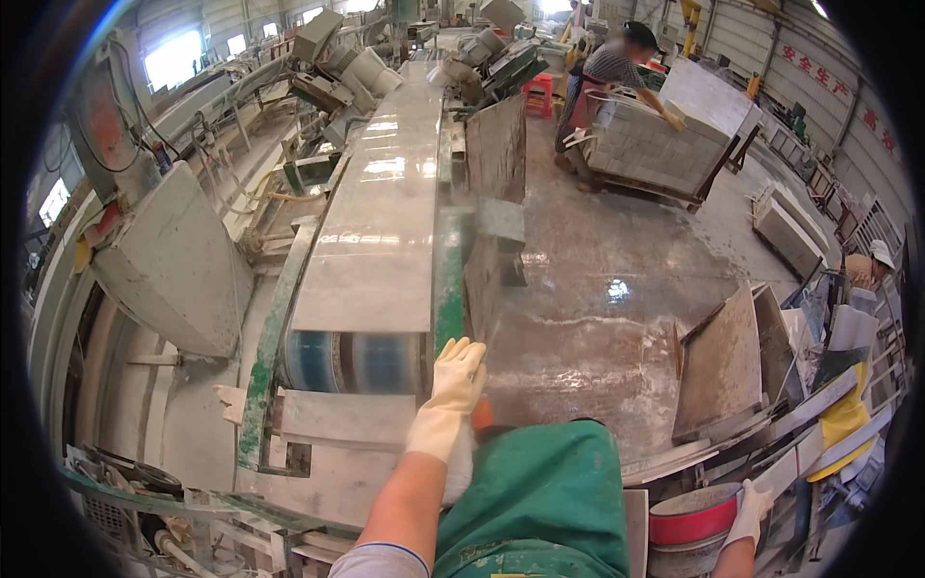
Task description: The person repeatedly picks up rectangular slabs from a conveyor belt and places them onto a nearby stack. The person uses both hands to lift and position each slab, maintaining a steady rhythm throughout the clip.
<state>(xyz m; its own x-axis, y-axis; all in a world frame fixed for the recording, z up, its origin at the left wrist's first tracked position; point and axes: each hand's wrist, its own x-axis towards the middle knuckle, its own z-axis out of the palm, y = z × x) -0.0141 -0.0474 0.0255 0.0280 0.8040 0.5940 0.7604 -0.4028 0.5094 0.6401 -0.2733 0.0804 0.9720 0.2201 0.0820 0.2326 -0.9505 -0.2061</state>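
My left hand (459, 374), in a cream rubber glove, reaches forward to the green side rail (448, 279) of a conveyor. Its fingers are stretched out close together, with nothing seen in them. Beside it, a long polished pale stone slab (371, 255) lies on the rollers, its near end above a blue roller (314, 361). Low on the right, my right hand (751, 512), also gloved, has its fingers closed at the near end of a pale strip (788, 464). A round tub with a red band (692, 525) stands just left of that hand.
Tilted machine heads (352, 77) flank the conveyor further back. A co-worker (617, 72) leans over a stack of pale blocks (660, 144). Brown-faced boards (721, 361) lean at right, near a yellow cloth (843, 424). A green apron (540, 501) covers my front. The floor (588, 289) looks wet.
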